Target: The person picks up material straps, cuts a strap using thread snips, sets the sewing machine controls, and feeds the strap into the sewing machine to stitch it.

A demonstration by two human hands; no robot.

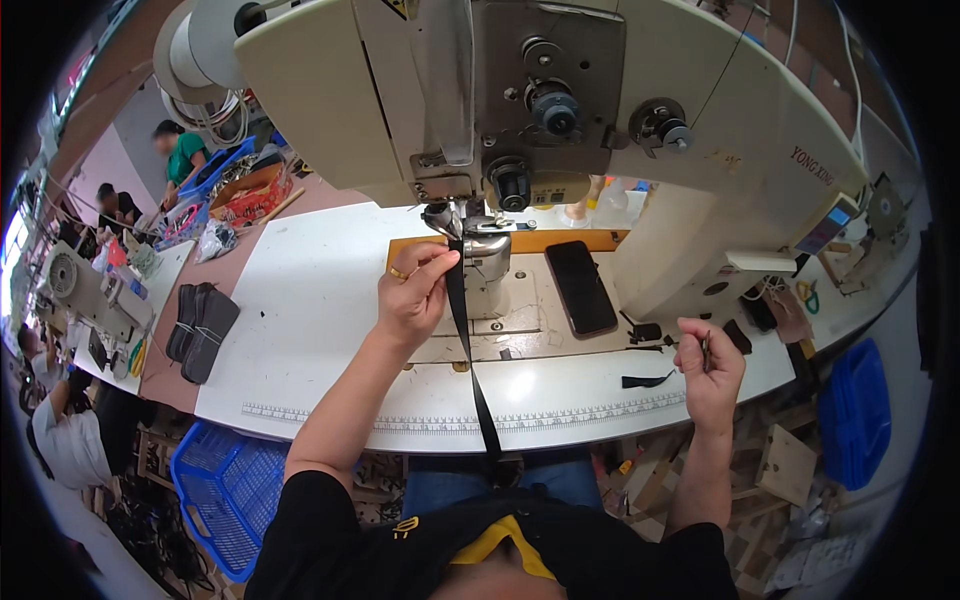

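Strap at the sewing machine (520, 110).
Left hand (412, 295) pinches the black strap (468, 340) just below the needle; right hand (710, 368) is closed around a small dark tool (706, 348).

The left hand (413, 292) is raised and reaching forward, its forearm stretched up from the lower edge, wrist nearly straight – thumb and forefinger pinched together at the fingertips, the other fingers curled loosely beneath, a ring on one of them. The right hand (708, 362) sits lower and well out to the side, its forearm rising almost upright from the elbow – fingers folded into a loose fist, knuckles turned outward, thumb pressed against the forefinger
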